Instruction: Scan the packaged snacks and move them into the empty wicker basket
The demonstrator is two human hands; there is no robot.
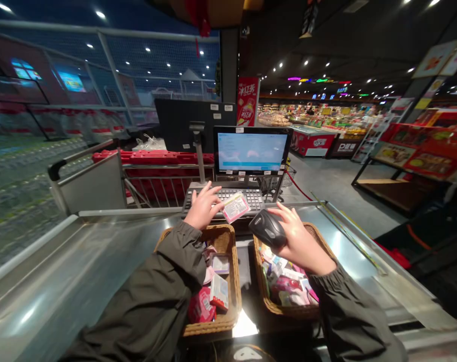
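Note:
My left hand (202, 206) is closed on a small pink-and-white packet (236, 207), held just above the front of a grey keyboard (251, 197). My right hand (296, 236) grips a black handheld barcode scanner (268, 227), whose head points toward the packet from the right. Both hands hover over two wicker baskets: the left basket (228, 322) holds a few small packets, the right basket (288, 309) is full of several colourful packets.
A lit monitor (251, 151) stands behind the keyboard on the steel checkout counter (81, 271). A second dark screen (186, 123) and red shopping carts (156, 176) lie beyond. Store shelves (420, 151) and an aisle floor stretch off to the right.

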